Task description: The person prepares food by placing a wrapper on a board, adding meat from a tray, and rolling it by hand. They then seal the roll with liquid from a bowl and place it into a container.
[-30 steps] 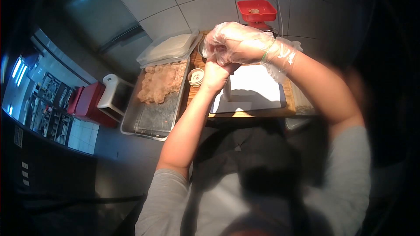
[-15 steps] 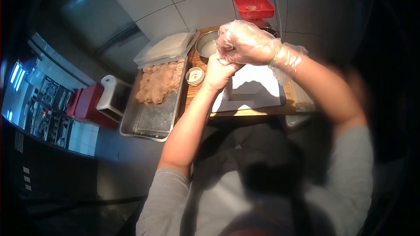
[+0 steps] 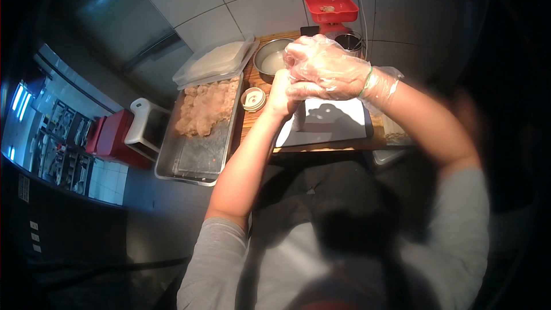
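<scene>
The right hand [image 3: 324, 69], wrapped in a thin clear plastic glove [image 3: 383, 83] that bunches loosely at the wrist, is curled down over the fingertips of the bare left hand [image 3: 281, 96]. The two are pressed together in the air. The left hand comes up from six o'clock and its fingers are tucked under the gloved palm, so I cannot tell whether it pinches anything. A narrow green band [image 3: 365, 82] circles the right wrist under the glove.

Directly beneath the joined hands lies a white rectangular cutting board [image 3: 336, 121] on a wooden tabletop [image 3: 321, 148], and both hands are raised clear of it. Something pale stands at the board's nine o'clock edge, too indistinct to identify.

At nine o'clock from the hands, just beside the left wrist, is a small round white dish [image 3: 253, 99]. Further out the same way, a long steel tray [image 3: 198, 158] holds a heap of pale raw meat pieces [image 3: 206, 106] in its far half. A clear plastic lidded container [image 3: 215, 60] overlaps the tray's far end at ten o'clock. At eleven o'clock a round steel bowl [image 3: 270, 57] sits partly hidden by the hands. At twelve o'clock a red kitchen scale [image 3: 330, 8] stands against the grey tiled wall, with a dark metal cup [image 3: 349, 40] just beside it.
</scene>
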`<state>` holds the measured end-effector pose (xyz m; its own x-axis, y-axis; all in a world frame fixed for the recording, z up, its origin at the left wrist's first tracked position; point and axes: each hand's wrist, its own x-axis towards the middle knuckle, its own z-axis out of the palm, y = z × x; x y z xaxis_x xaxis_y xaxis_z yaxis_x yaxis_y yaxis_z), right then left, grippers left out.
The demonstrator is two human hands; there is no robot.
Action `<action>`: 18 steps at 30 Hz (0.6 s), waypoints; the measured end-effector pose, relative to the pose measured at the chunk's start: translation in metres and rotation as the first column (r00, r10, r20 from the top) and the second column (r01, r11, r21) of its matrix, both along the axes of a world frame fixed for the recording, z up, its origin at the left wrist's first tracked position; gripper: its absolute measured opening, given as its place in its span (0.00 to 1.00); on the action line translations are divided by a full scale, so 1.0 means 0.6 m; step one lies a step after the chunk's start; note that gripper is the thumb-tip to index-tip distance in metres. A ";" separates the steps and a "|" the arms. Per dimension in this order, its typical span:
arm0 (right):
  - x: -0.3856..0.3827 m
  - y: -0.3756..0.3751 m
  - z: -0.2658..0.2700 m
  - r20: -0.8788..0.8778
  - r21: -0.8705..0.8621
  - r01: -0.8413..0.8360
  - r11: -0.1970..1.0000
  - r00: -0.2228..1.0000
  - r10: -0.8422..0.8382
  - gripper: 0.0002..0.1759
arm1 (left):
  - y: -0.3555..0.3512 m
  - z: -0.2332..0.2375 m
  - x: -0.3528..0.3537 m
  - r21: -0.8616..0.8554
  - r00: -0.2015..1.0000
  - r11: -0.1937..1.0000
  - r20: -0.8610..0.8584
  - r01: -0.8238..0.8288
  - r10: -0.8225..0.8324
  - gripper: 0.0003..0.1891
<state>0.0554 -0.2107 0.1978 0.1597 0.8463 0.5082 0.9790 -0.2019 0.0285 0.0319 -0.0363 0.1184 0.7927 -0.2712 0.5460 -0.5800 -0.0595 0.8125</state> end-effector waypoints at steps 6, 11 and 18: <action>0.000 -0.037 -0.090 -0.206 0.632 0.045 0.774 0.972 0.112 0.29 | 0.002 0.063 -0.022 -0.023 0.982 0.995 -0.159 -0.102 0.097 0.11; -0.087 0.038 -0.204 -0.749 0.545 0.452 0.706 -0.114 0.652 0.32 | -0.042 0.070 -0.079 0.244 0.934 0.948 0.338 -0.204 0.114 0.19; 0.029 0.060 -0.218 -0.758 0.549 0.463 0.696 -0.074 0.648 0.16 | 0.007 -0.032 -0.143 0.197 0.859 0.917 0.458 -0.348 0.227 0.42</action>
<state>0.0729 -0.1746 0.0670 0.8288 0.5346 0.1653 -0.1407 0.4849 -0.8631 -0.0540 -0.0320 0.0992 0.5708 -0.2477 0.7828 -0.7823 -0.4535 0.4270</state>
